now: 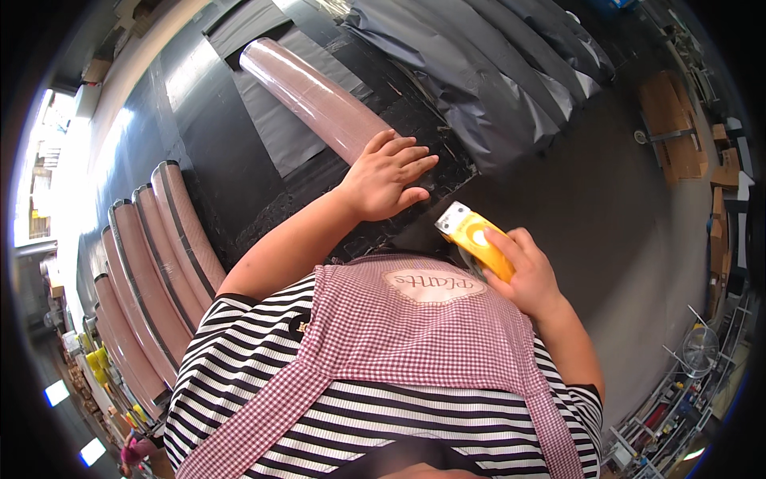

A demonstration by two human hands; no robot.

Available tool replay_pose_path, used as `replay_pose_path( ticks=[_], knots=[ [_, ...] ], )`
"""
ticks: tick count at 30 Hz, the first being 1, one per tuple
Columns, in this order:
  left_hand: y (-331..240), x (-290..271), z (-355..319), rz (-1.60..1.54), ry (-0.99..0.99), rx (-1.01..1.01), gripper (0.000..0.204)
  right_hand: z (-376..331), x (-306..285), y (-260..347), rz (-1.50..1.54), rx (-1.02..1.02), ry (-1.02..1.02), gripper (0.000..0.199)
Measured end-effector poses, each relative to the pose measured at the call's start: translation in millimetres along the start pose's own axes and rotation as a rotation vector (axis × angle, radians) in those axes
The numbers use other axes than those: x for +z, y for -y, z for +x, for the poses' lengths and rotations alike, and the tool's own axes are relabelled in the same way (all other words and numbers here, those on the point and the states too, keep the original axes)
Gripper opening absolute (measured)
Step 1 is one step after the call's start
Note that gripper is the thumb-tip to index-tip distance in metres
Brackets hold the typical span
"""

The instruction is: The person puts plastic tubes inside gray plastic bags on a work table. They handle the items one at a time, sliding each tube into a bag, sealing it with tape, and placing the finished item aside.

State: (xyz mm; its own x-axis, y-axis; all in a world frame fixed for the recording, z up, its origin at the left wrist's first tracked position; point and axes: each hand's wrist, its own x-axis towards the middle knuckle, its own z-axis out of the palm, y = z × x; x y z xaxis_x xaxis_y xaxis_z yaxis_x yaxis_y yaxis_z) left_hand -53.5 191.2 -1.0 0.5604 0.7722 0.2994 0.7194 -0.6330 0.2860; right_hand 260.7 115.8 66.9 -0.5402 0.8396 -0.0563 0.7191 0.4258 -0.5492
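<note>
A long pinkish-brown roll (315, 100), wrapped in shiny clear film, lies slantwise on the black table (199, 132). My left hand (387, 177) rests palm down over its near end, fingers stretched and a little apart. That end of the roll is hidden under the hand. To the right, beyond the table edge and close to my apron, my right hand (528, 271) is closed around a yellow handheld tool (479, 239) with a silvery-white head. The head points toward my left hand without touching it. I cannot make out the tool's exact kind.
Several similar rolls (171, 231) with dark strips lean together at the left. A grey sheet (279, 128) lies under the roll. Dark grey plastic-like sheeting (479, 80) is heaped at the far right of the table. Cardboard (670, 128) and a round fan (700, 350) stand at the right.
</note>
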Motion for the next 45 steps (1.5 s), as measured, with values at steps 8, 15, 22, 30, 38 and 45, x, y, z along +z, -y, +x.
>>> replay_pose_path(
  ticks=[8, 15, 22, 30, 38, 45],
  knots=[
    [-36.5, 28.0, 12.3, 0.232, -0.028, -0.297, 0.054, 149.7, -31.9, 40.6, -0.079, 0.299, 0.732, 0.041],
    [-40.8, 44.9, 7.6, 0.411, -0.015, -0.281, 0.064, 104.4, -65.6, -38.9, 0.056, 0.297, 0.835, 0.053],
    [-46.3, 45.7, 20.2, 0.367, 0.053, -0.329, 0.062, 23.3, -87.0, -110.5, 1.41, 0.226, -0.005, 0.06],
    [-53.7, 30.6, 27.9, 0.217, -0.03, -0.364, 0.04, 97.5, -145.9, -256.0, 2.022, -0.255, -0.558, 0.052],
    [-59.7, 26.6, 10.2, 0.239, 0.099, -0.484, 0.079, 270.1, -274.1, -411.5, 1.454, 0.412, -0.679, 0.048],
    [-63.7, 13.9, 23.3, 0.279, 0.285, -0.506, 0.061, 411.9, -306.2, -667.1, 1.084, 0.91, -0.529, 0.038]
  ],
)
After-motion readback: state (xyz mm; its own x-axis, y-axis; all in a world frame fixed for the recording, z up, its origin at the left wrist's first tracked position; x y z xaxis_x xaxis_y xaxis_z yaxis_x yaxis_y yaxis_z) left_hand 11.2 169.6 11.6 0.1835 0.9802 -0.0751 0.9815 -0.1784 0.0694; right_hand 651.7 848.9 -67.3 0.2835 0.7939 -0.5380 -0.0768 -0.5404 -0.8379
